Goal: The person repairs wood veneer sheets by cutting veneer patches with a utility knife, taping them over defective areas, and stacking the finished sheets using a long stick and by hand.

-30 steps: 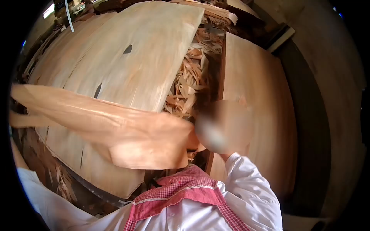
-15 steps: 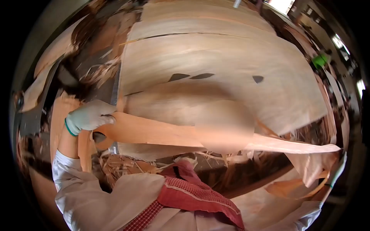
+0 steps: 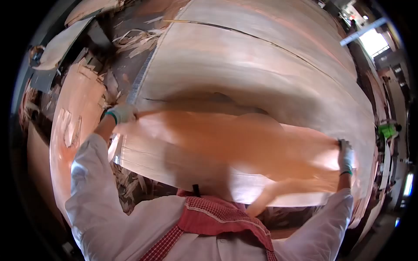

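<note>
A thin orange-brown veneer sheet (image 3: 209,135) is stretched between my two gloved hands, blurred by motion. At its left end my left hand (image 3: 124,114), in a white glove with a green cuff, is closed on the edge. My right hand (image 3: 346,155), gloved the same way, grips the right end. Beneath the sheet lies a large pale veneer panel (image 3: 244,61) with dark holes, partly covered by the held sheet. A narrower strip hangs down from the held sheet towards its right side.
Torn veneer (image 3: 78,108) lies at the left. Curled strips (image 3: 137,39) sit on the dark surface beyond it, and scraps (image 3: 130,185) lie below the panel's near edge. A person in green (image 3: 386,130) is far off at the right.
The view has turned. The veneer sheet has come over the pale panel and spread wider between my hands. My right hand has moved inward and up from the lower right edge.
</note>
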A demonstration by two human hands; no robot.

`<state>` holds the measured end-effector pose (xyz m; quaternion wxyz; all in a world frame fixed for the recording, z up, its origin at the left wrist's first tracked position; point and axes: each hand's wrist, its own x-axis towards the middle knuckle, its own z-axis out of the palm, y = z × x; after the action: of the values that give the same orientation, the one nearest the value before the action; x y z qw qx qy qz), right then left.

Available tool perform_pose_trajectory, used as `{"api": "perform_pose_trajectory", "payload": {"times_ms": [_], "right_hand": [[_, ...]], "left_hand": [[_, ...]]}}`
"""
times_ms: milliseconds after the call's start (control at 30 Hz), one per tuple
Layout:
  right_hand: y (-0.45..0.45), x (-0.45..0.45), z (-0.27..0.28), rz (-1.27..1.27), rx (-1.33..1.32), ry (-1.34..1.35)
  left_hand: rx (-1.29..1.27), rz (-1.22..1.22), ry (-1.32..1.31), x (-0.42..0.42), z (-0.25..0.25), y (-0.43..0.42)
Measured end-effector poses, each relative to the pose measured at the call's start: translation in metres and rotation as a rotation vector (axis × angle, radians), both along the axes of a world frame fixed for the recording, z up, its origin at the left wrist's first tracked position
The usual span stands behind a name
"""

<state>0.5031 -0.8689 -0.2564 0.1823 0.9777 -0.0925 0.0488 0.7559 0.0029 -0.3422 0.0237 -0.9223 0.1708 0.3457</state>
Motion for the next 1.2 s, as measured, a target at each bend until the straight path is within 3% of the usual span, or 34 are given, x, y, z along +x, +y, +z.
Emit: {"api": "perform_pose_trajectory", "payload": {"times_ms": [67, 167, 233, 300, 333, 367, 433, 467, 500, 533, 600, 767, 933, 1033, 1100, 1167, 1200], "right_hand": [[0.041, 0.048, -0.033, -0.011, 0.080, 0.042], [0.056, 0.107, -0.077, -0.017, 0.196, 0.113], [0.056, 0.134, -0.105, 0.087, 0.200, 0.117], [0.056, 0.155, -0.122, 0.084, 0.234, 0.174], [0.059, 0.161, -0.128, 0.080, 0.252, 0.202], [0.060, 0.165, -0.132, 0.079, 0.299, 0.204], [0.071, 0.172, -0.128, 0.075, 0.390, 0.211], [0.072, 0.177, -0.131, 0.065, 0.386, 0.234], [0.074, 0.183, -0.133, 0.072, 0.413, 0.215], [0.076, 0.187, -0.135, 0.073, 0.440, 0.196], [0.077, 0.196, -0.139, 0.102, 0.494, 0.162], [0.090, 0.212, -0.133, 0.176, 0.504, 0.152], [0.129, 0.220, -0.130, 0.270, 0.633, -0.183], [0.224, 0.224, -0.130, 0.105, 1.032, 0.192], [0.283, 0.213, -0.137, 0.076, 1.003, 0.484], [0.290, 0.198, -0.183, 0.395, 0.927, 0.392], [0.289, 0.193, -0.187, 0.407, 0.961, 0.347]], "left_hand": [[0.250, -0.042, -0.095, 0.023, -0.003, 0.006], [0.386, 0.057, -0.422, 0.059, -0.035, 0.020], [0.288, 0.415, -0.756, 0.087, -0.073, 0.023], [0.391, 0.312, -0.807, 0.079, -0.056, -0.017], [0.264, 0.342, -1.079, 0.069, -0.051, -0.049], [0.142, 0.428, -1.120, 0.068, -0.064, -0.072], [-0.205, 0.301, -0.994, 0.020, -0.043, -0.163], [0.256, 0.014, -1.101, 0.007, -0.106, -0.188], [0.283, -0.203, -1.051, -0.018, -0.115, -0.224], [-0.250, 0.008, -0.792, -0.041, -0.101, -0.267], [-0.566, 0.108, -0.843, -0.067, -0.090, -0.316], [-0.462, 0.291, -0.837, -0.058, -0.114, -0.344], [-0.401, 0.273, -0.805, -0.055, -0.123, -0.349], [-0.400, 0.274, -0.803, -0.054, -0.129, -0.345], [-0.423, 0.242, -0.767, -0.052, -0.118, -0.338], [-0.401, 0.282, -0.815, -0.035, -0.132, -0.313], [-0.403, 0.300, -0.840, -0.025, -0.138, -0.296]]}}
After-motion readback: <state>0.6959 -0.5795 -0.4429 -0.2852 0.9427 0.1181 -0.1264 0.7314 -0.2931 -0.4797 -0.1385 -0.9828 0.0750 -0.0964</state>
